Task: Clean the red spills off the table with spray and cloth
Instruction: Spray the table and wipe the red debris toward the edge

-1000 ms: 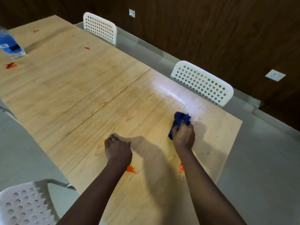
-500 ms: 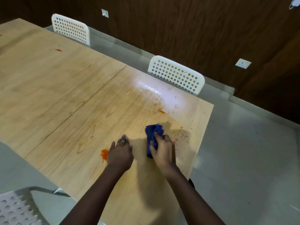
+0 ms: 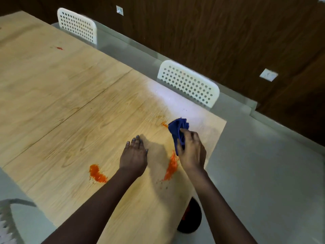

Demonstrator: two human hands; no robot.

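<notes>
Near the right end of the long, pale wood-grain desk [image 3: 52, 95], seen from the head camera, the right hand [image 3: 191, 152] holds a crumpled dark blue cloth [image 3: 178, 131]. Its grip is closed around the lower part of the cloth, fingers curled over the bunched fabric, while the upper part sticks out beyond the fingertips and meets the desk top. The left hand [image 3: 134, 156] lies flat on the desk just beside it, fingers straight and slightly spread, holding nothing.

Several red spills lie around the hands. A long orange-red smear [image 3: 170, 169] runs between the two wrists, its upper end just under the cloth. A thicker red blotch [image 3: 96, 173] sits to the left of the left forearm, close to the near edge. A small orange streak [image 3: 164, 124] lies just left of the cloth's top, and a faint red spot [image 3: 59, 48] shows far up the desk, well apart from the rest. A pale glare patch covers the desk beyond the cloth (it hides the surface there, so any specks in it cannot be made out).

Two white perforated plastic chairs stand along the far side: one [image 3: 189, 84] just behind the glare, another [image 3: 77, 26] further left. A third chair's edge [image 3: 7, 224] shows at the bottom left. A dark round object [image 3: 190, 219] sits on the grey floor [image 3: 263, 173] under the desk's corner. White wall sockets [image 3: 268, 75] dot the dark wood-panelled wall [image 3: 211, 32].
</notes>
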